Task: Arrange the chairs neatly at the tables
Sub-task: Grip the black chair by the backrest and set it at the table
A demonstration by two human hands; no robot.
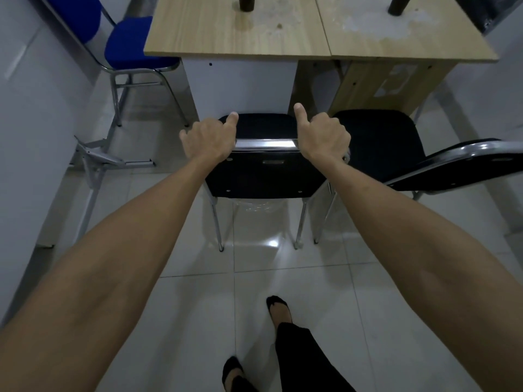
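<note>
A black chair with chrome legs stands in front of me, its seat facing the light wooden table. My left hand grips the left end of its chrome backrest rail, thumb lifted. My right hand grips the right end of the same rail, thumb up too. The front of the seat reaches the table's white front panel. A second black chair stands beside it on the right, turned at an angle, with its backrest pointing right.
A blue chair sits at the table's left side by the white wall. A second wooden table adjoins on the right. A folded metal frame leans at the left wall. White tiled floor lies under my feet.
</note>
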